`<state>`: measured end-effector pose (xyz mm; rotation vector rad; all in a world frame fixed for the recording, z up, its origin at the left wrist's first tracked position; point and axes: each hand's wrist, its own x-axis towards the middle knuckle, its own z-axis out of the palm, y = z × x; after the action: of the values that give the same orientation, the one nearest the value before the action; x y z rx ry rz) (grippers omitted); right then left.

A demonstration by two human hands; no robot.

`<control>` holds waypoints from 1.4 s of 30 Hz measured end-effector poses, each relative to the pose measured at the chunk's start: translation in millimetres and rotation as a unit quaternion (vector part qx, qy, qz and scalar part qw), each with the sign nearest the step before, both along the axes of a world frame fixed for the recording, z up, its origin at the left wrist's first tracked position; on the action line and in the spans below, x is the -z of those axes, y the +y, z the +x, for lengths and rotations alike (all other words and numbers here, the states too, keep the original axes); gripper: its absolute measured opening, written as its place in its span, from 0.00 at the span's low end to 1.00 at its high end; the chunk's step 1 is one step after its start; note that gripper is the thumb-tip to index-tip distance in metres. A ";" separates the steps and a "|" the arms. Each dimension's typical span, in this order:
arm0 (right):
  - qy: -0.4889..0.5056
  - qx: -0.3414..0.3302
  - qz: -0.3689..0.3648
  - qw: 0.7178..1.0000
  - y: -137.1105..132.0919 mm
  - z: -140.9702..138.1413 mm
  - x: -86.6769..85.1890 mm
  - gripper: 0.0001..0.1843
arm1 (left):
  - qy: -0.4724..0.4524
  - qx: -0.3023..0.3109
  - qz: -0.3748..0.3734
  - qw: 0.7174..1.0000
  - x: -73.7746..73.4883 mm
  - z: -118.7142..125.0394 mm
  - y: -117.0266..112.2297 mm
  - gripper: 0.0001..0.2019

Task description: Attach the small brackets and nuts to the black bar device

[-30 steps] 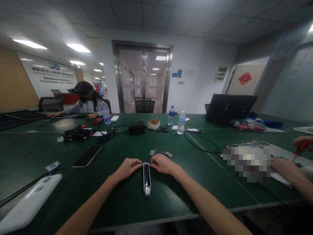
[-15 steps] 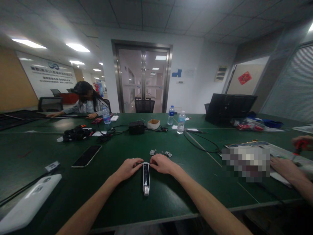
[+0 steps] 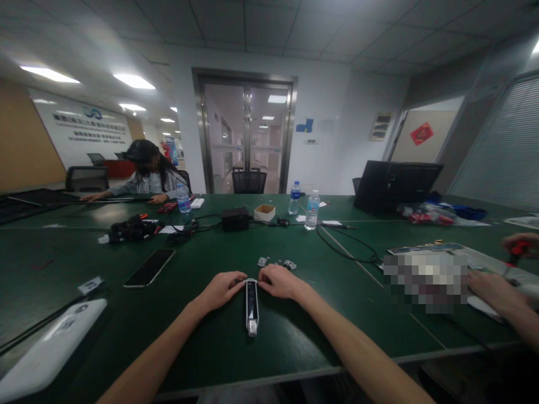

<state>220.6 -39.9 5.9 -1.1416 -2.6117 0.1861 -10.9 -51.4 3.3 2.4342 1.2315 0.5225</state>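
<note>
A slim white-framed device with a glossy dark face (image 3: 251, 303) lies on the green table, its long side pointing toward me. My left hand (image 3: 221, 289) has thumb and fingers closed at the left side of its far end. My right hand (image 3: 278, 281) pinches the far end from the right. A pale block-like piece (image 3: 252, 327) sits at the device's near end; its kind is unclear. Just beyond my right hand lie small metal parts (image 3: 289, 265), with another metal piece (image 3: 263, 261) to their left.
A black-screened phone (image 3: 150, 269) and a white rounded device (image 3: 54, 348) lie to the left. Farther back are a black box (image 3: 236, 219), an open carton (image 3: 264, 213) and water bottles (image 3: 312, 210). At right, a co-worker's hand holds a red screwdriver (image 3: 517, 253).
</note>
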 end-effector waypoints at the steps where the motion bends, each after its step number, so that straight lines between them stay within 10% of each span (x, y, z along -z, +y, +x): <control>1: 0.001 -0.001 0.000 1.000 0.1 -0.1 0.1 0.07 | 0.002 0.001 0.001 1.000 0.0 0.0 0.0 0.16; 18: -0.005 0.021 0.030 0.999 2.6 3.4 -1.7 0.10 | 0.011 0.030 0.040 0.999 1.1 -1.5 0.7 0.14; 30: -0.049 0.216 0.076 0.972 26.9 30.4 16.0 0.17 | 0.012 0.023 0.033 0.999 1.9 -3.0 1.1 0.13; 42: -0.070 0.204 0.051 0.975 35.1 30.2 18.4 0.12 | 0.014 0.015 0.021 1.000 1.8 -2.6 1.4 0.14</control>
<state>250.8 -4.9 -12.5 -1.6704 -2.3969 -0.1185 -13.5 -50.0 1.5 2.4995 1.2044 0.5122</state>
